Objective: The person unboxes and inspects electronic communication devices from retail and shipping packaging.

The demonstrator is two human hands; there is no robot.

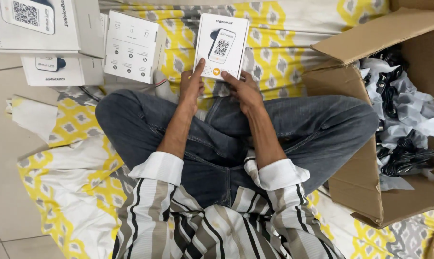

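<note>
I sit cross-legged in jeans on a yellow and white patterned sheet (274, 43). A small white product box (221, 45) with a picture of a device on its face stands upright on the sheet in front of my knees. My left hand (190, 88) grips its lower left edge, thumb up along the side. My right hand (245, 91) holds the lower right corner, fingers on the bottom edge.
A second white box (132, 47) lies to the left on the sheet, and larger white boxes (39, 24) are stacked at the top left. An open cardboard carton (356, 177) at the right holds black cables and white paper wrapping (408, 124). Tiled floor (1, 192) lies at the left.
</note>
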